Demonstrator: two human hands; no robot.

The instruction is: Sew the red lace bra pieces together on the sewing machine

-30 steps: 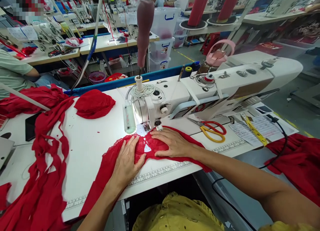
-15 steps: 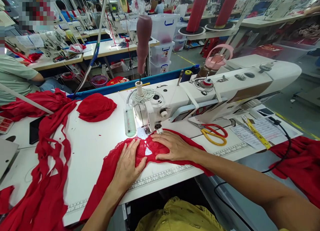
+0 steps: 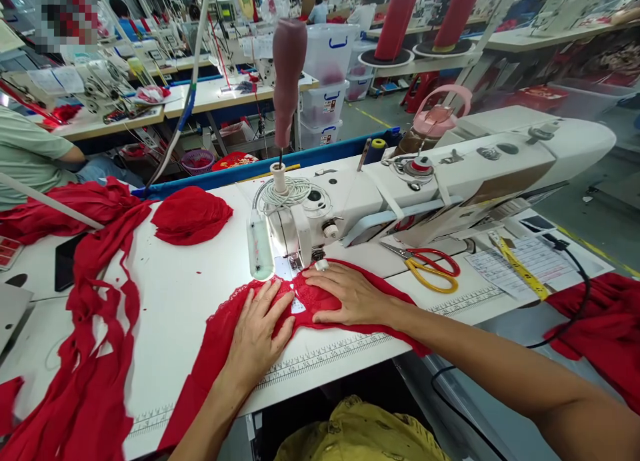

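A red lace-edged garment piece [image 3: 220,334] lies across the front of the white sewing table [image 3: 185,314], its middle just below the sewing machine's needle area [image 3: 296,261]. My left hand [image 3: 263,321] rests flat on the garment's left part, fingers stretched toward the needle. On its right part lies my right hand [image 3: 347,291], fingers spread, the fingertips close to the presser foot. Between the hands is a narrow gap in the garment, where white shows through. The fabric under both palms is hidden.
Red-and-yellow-handled scissors [image 3: 430,268] lie right of my right hand. Beyond them are a paper sheet [image 3: 495,268] and a yellow tape measure [image 3: 523,264]. A bundled red cloth [image 3: 193,214] sits left of the machine head [image 3: 300,214]. Red strips [image 3: 100,354] hang over the table's left side.
The garment's middle has shifted slightly, and the crossed lacing in its gap shows less. Both hands stay flat on it. The camera view has moved a little.
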